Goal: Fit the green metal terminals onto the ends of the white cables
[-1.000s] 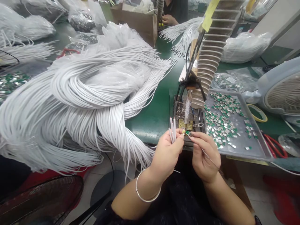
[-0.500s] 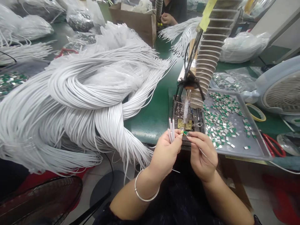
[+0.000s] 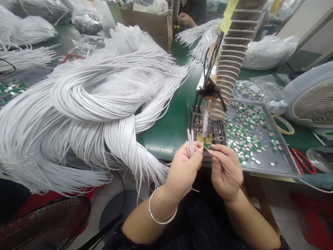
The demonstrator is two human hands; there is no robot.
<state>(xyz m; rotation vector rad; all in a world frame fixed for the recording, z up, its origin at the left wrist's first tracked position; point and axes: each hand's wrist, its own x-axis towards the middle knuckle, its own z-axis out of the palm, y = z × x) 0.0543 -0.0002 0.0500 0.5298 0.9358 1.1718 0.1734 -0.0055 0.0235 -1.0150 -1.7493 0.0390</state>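
Observation:
My left hand [image 3: 186,166] is closed around several white cables [image 3: 190,144] whose cut ends point up. Its thumb and fingertips meet at a small green circuit board [image 3: 207,146]. My right hand [image 3: 226,170] pinches a thin wire [image 3: 229,171] that runs down across its fingers, its tip at the board. Directly above the board is the tip of a soldering iron [image 3: 206,121] held upright in a stand. A yellowish pad [image 3: 203,137] lies just behind the fingertips. The exact contact between wire, board and iron is too small to tell.
A big heap of white cables [image 3: 104,104] covers the left. A ribbed hose [image 3: 231,59] hangs behind the iron. To the right are a grey tray [image 3: 275,159] of small boards, a tape roll [image 3: 283,125], red-handled pliers [image 3: 303,161] and a fan [image 3: 314,100]. Another person's hand [image 3: 186,21] shows at the back.
The whole view has shifted slightly. Both hands keep nearly the same pose, and the small green board sits slightly higher and further right, closer under the iron's tip.

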